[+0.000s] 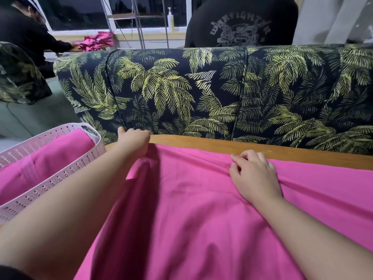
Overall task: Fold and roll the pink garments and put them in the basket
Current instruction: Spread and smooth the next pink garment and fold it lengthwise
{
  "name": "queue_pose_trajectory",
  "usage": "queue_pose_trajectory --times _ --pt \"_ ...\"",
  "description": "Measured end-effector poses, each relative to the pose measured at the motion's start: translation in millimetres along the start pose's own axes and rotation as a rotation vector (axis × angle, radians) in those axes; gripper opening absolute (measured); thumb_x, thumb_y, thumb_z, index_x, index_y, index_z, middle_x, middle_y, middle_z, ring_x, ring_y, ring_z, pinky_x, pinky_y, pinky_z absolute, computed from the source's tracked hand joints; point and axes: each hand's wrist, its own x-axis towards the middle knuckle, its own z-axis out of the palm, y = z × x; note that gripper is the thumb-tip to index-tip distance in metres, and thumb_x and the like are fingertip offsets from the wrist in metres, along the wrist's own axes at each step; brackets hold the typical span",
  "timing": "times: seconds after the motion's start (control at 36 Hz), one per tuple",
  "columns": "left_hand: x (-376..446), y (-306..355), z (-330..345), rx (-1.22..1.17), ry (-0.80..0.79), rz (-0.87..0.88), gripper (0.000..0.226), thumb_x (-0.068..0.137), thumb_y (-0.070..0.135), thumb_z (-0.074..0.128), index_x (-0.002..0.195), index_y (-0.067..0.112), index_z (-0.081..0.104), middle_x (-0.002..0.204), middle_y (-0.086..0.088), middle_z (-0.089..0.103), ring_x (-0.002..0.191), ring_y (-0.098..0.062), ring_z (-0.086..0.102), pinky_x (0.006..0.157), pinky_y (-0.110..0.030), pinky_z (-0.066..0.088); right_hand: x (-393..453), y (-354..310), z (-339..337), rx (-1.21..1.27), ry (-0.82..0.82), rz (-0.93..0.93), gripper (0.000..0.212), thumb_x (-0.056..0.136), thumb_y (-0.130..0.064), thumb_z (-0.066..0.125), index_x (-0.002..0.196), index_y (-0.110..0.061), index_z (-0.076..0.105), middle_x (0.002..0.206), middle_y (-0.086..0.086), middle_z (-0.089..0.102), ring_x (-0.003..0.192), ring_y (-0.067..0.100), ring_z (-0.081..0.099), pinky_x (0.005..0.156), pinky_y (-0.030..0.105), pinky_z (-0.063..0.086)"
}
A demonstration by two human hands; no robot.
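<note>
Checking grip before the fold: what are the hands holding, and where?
The left hand grips the pink garment at its far left edge. The right hand pinches a bunched ridge near the far edge.

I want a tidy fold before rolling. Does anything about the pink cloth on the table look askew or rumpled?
Yes. The pink garment is not flat: creases fan out under the right hand, which bunches it near the table far edge, and its left edge by the left hand is lifted. Nothing looks torn or spilled.
</note>
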Motion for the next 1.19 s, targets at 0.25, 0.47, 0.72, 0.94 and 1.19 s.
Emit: queue_pose_trajectory --times 0.25,0.47,0.72,0.94,1.19 --pt "-13 4 -2 -0.058 0.102 -0.105 0.024 0.090 0.008 0.047 0.113 0.011 0.053 0.116 -0.012 0.060 0.111 -0.033 0.054 0.087 -0.038 0.040 0 1 1 -0.001 0.012 0.000 0.038 0.093 -0.034 0.045 0.126 -0.027 0.063 0.119 -0.003 0.055 0.112 0.022 0.045 0.093 0.038 0.037" --pt "-40 12 -6 -0.475 0.148 0.005 0.025 0.093 0.012 0.051 0.117 0.009 0.054 0.118 -0.015 0.051 0.106 -0.036 0.056 0.086 -0.040 0.044 1 1 2 0.002 0.039 -0.002 0.035 0.092 -0.031 0.047 0.119 -0.024 0.067 0.113 0.000 0.056 0.108 0.024 0.046 0.090 0.039 0.039" --pt "-127 13 -16 -0.316 -0.067 0.325 0.045 0.090 0.055 0.048 0.126 0.028 0.056 0.131 0.005 0.053 0.128 -0.018 0.044 0.105 -0.041 0.037 0 -5 -7 -0.043 -0.043 -0.094 0.036 0.096 -0.034 0.041 0.120 -0.021 0.063 0.114 0.000 0.057 0.110 0.022 0.047 0.093 0.038 0.038" --pt "-226 -28 -30 -0.618 0.147 0.289 0.054 0.078 0.045 0.038 0.105 0.010 0.068 0.109 -0.011 0.065 0.103 -0.030 0.062 0.092 -0.036 0.048 -17 -27 -39 -0.179 -0.316 -0.007 0.060 0.098 -0.040 0.040 0.151 -0.017 0.023 0.150 0.004 0.038 0.137 0.027 0.034 0.113 0.042 0.026" --pt "-329 -52 -12 -0.817 0.045 0.006 0.050 0.090 0.030 0.065 0.131 0.008 0.048 0.122 -0.004 0.057 0.104 -0.019 0.057 0.090 -0.026 0.039 -165 -85 -75 0.066 -0.377 -0.299 0.050 0.094 -0.026 0.048 0.143 -0.018 0.039 0.147 0.002 0.039 0.136 0.020 0.032 0.116 0.030 0.018"
